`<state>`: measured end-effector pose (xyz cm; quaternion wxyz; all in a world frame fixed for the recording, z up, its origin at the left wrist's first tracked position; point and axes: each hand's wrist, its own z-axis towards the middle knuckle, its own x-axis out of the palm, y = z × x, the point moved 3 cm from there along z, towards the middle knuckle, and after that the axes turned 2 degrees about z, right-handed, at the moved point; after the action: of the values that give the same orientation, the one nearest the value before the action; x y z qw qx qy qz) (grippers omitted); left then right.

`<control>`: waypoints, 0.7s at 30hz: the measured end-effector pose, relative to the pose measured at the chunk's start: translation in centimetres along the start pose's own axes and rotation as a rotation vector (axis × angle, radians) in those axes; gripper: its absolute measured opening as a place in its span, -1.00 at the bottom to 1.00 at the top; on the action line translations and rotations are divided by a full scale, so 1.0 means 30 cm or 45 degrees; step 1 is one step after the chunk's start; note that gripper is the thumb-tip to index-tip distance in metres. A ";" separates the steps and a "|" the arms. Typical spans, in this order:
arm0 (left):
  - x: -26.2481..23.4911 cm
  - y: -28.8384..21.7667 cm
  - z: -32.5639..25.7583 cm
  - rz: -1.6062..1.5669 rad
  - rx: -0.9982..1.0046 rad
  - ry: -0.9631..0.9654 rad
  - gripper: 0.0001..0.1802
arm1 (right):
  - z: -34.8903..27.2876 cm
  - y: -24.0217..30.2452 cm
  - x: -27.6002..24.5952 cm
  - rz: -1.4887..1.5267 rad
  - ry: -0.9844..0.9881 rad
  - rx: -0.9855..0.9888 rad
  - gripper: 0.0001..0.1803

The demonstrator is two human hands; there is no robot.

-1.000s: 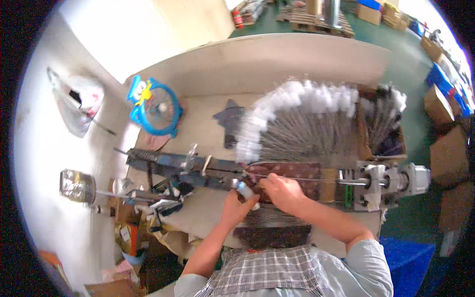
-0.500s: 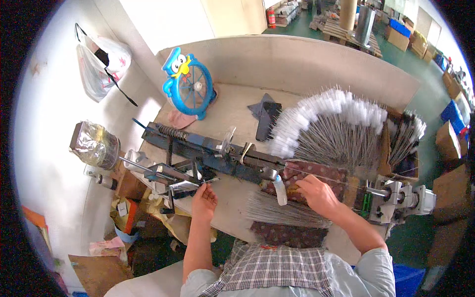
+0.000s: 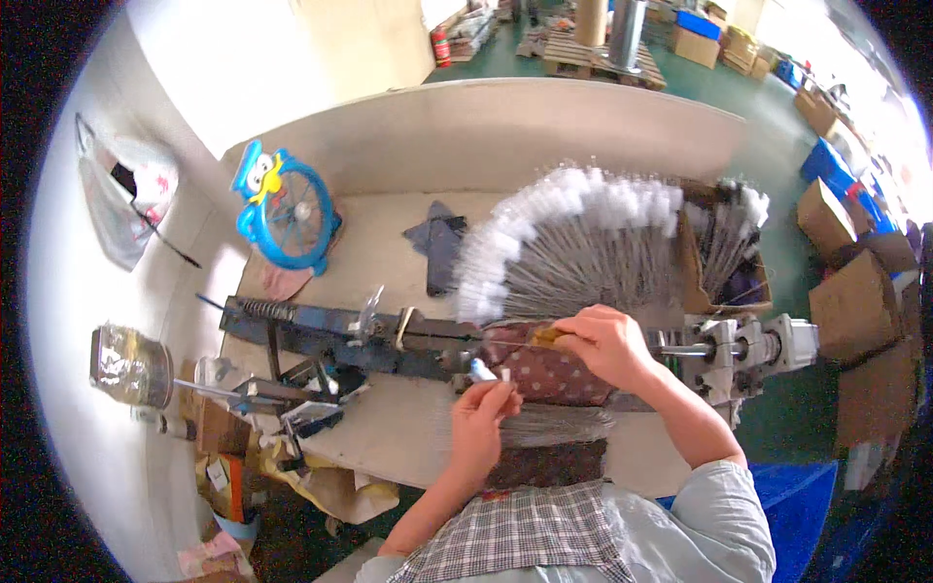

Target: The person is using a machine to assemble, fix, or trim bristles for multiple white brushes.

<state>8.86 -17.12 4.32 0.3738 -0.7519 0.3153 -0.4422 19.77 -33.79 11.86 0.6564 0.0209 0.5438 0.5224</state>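
Note:
My left hand (image 3: 478,420) is closed round the white handle (image 3: 480,370) at the right end of a long dark metal machine (image 3: 355,340); its fingers cover much of the handle. To the right, my right hand (image 3: 607,345) pinches a small yellow-brown piece (image 3: 547,336) against a thin wire that runs between the machine and the metal spindle (image 3: 685,351). Under this wire lies a brown dotted cloth (image 3: 559,381). Loose thin wires (image 3: 564,424) are spread on the table just in front of it.
Behind my right hand fans a big pile of white-tufted wire brushes (image 3: 583,209). More brushes stand in a cardboard box (image 3: 692,257). A dark phone (image 3: 445,257) and a blue toy-shaped fan (image 3: 296,216) sit farther back. A motor unit (image 3: 748,345) occupies the right end.
My left hand has left the machine's lower left part and moved right to the white handle. The right hand has risen to the wire with the yellow-brown piece. The whole view has shifted.

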 end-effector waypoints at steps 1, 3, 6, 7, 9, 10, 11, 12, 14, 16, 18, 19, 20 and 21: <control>0.055 0.001 0.013 -0.033 0.018 0.105 -0.87 | -0.008 -0.015 -0.004 0.122 0.036 0.069 -0.81; 0.109 0.029 0.065 -0.028 0.045 0.132 -0.87 | -0.026 -0.018 -0.033 0.125 0.051 0.079 -0.79; 0.149 0.062 0.097 0.029 0.062 0.122 -0.88 | -0.049 -0.051 -0.047 0.285 0.097 0.153 -0.79; 0.157 0.071 0.099 0.081 0.045 0.104 -0.89 | -0.051 -0.061 -0.056 0.289 0.089 0.157 -0.79; 0.179 0.078 0.109 0.088 0.030 0.128 -0.90 | -0.051 -0.097 -0.054 0.638 0.210 0.527 -0.77; 0.184 0.080 0.110 0.086 0.017 0.149 -0.90 | -0.059 -0.107 -0.045 0.813 0.276 0.712 -0.76; 0.182 0.080 0.104 0.092 0.014 0.140 -0.90 | -0.065 -0.100 -0.048 0.824 0.281 0.714 -0.76; 0.181 0.072 0.101 0.042 0.056 0.087 -0.91 | -0.060 -0.085 -0.062 0.755 0.283 0.575 -0.76; 0.166 0.060 0.091 -0.007 0.102 0.024 -0.91 | -0.055 -0.072 -0.065 0.693 0.291 0.432 -0.76; 0.119 0.046 0.090 -0.060 0.018 -0.189 -0.88 | -0.043 -0.045 -0.067 0.264 0.233 0.002 -0.78; 0.109 0.019 0.086 -0.102 -0.009 -0.187 -0.87 | -0.007 -0.029 -0.060 0.184 0.154 -0.017 -0.79; 0.108 0.010 0.081 -0.146 -0.038 -0.181 -0.85 | 0.013 -0.013 -0.054 0.101 0.073 -0.032 -0.80; 0.109 0.004 0.074 -0.147 -0.038 -0.180 -0.85 | 0.033 0.002 -0.031 0.016 -0.003 -0.078 -0.85; 0.116 -0.001 0.071 -0.170 -0.071 -0.147 -0.85 | 0.053 0.012 0.000 0.009 -0.006 -0.080 -0.85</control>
<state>12.22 -19.32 5.13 0.3399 -0.8056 0.2546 -0.4132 20.69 -32.76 12.71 0.6562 0.0034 0.5256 0.5415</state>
